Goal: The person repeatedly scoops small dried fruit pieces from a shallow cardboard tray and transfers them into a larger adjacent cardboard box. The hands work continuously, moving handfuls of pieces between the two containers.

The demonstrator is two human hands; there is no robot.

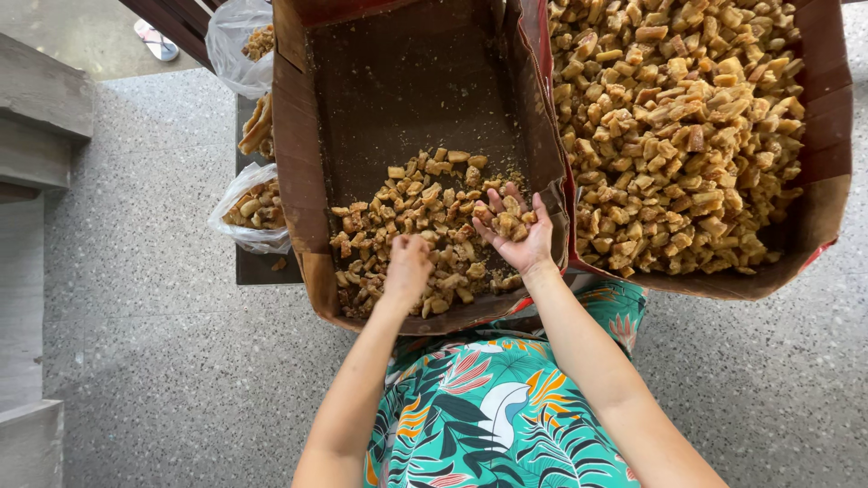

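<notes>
Your right hand [517, 231] lies palm up, fingers spread, cupping fried pieces [425, 226] in the near-empty box [294, 172]. Your left hand [407, 268] curls closed among them.

Golden-brown fried pieces [425, 226] fill reddish-brown cardboard boxes [294, 163], above a teal, orange-leafed garment [488, 407] and grey speckled floor [163, 343].

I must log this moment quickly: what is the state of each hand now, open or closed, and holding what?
Left hand: closed, knuckles up, in the fried snack pieces; contents hidden.
Right hand: open, palm up, cupping several pieces.
</notes>
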